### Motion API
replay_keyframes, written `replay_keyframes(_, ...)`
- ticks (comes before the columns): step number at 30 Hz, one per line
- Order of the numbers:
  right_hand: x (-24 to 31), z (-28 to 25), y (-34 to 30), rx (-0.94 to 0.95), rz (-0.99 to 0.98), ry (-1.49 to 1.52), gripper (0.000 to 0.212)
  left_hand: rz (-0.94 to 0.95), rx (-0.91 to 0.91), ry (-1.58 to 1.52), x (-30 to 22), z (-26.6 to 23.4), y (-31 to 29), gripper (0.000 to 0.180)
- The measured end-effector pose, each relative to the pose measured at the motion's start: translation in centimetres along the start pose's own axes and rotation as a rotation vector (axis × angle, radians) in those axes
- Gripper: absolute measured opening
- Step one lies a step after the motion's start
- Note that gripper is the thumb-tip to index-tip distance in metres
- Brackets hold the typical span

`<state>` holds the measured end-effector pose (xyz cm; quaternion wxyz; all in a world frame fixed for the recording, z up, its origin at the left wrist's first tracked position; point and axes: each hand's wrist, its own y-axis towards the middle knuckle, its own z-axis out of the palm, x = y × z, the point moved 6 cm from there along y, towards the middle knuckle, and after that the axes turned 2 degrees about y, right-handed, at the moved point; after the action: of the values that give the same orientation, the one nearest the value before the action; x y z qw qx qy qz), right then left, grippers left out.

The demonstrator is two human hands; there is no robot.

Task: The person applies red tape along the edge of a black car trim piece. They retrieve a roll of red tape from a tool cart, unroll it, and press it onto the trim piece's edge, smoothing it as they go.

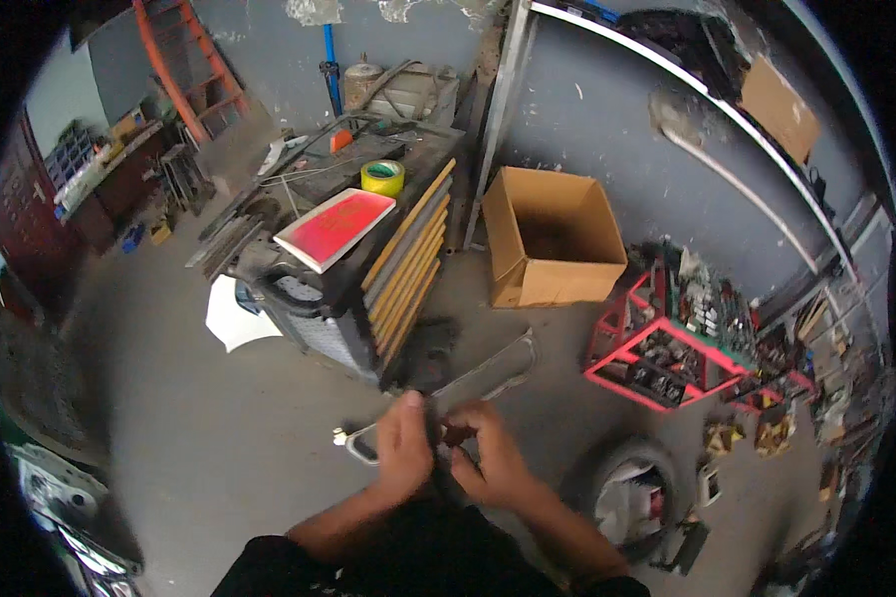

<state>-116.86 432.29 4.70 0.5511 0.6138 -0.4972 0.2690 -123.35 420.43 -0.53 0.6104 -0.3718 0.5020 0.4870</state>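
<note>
Right hand fingers hold a blurred dark piece; whether the left hand does, I cannot tell.

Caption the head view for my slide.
Left hand and right hand close together at a bent pale tube, with an open cardboard box beyond.

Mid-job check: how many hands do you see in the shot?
2: the left hand at lower centre, and the right hand just to its right, between it and the tyre. No others show, though dark, blurred edges could hide something.
</note>
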Motion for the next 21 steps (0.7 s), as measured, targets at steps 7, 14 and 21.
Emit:
replay_keyframes(7, -19.7, -4.3, -0.6, 0.355, 0.541, -0.009, 0.037, -0.064, -0.319, -0.071, 0.4, 0.3, 7.9, 0.047)
replay_keyframes(14, -17.5, -0.8, 6.1, 0.715, -0.115, 0.14, 0.05, 0.055, -0.456, -0.357, -3.9, 4.9, 11.4, 0.052)
replay_keyframes(21, -9.1, -16.9, 17.8, 0.775, -0.362, -0.129, 0.037, 0.731, -0.254, -0.382, -16.0, 16.3, 10.7, 0.037)
